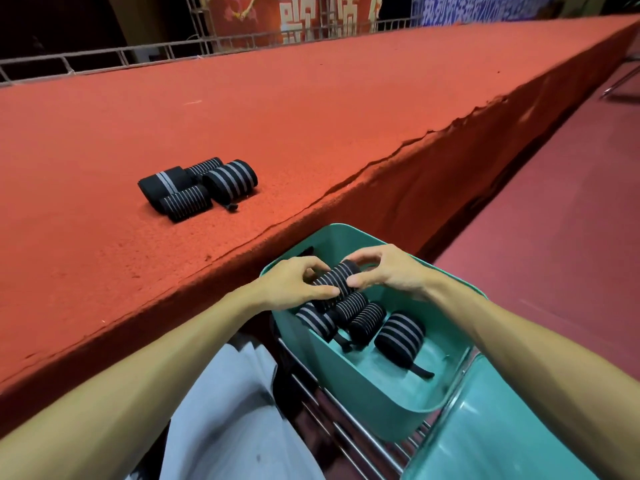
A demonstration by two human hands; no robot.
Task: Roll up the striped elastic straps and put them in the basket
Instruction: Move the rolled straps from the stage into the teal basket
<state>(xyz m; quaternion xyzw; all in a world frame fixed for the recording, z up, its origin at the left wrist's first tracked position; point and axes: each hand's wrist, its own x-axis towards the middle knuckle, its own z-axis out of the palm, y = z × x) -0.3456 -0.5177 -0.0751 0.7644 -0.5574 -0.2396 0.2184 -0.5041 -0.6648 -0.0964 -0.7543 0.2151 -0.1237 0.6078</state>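
you've got one rolled strap (334, 280) pinched from both sides, left hand (294, 284) curled on its left end, right hand (388, 271) on the right, held just over the teal basket (363, 386). a few more rolls (400, 336) lie inside it. another bunch of straps (199, 187) sits on the red carpeted ledge (311, 109), well apart.

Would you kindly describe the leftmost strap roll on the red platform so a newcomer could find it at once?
On the long red platform lies a cluster of four black rolled straps. The leftmost roll sits at the cluster's left end. It alone bears a single broad grey stripe, while its neighbours carry several.
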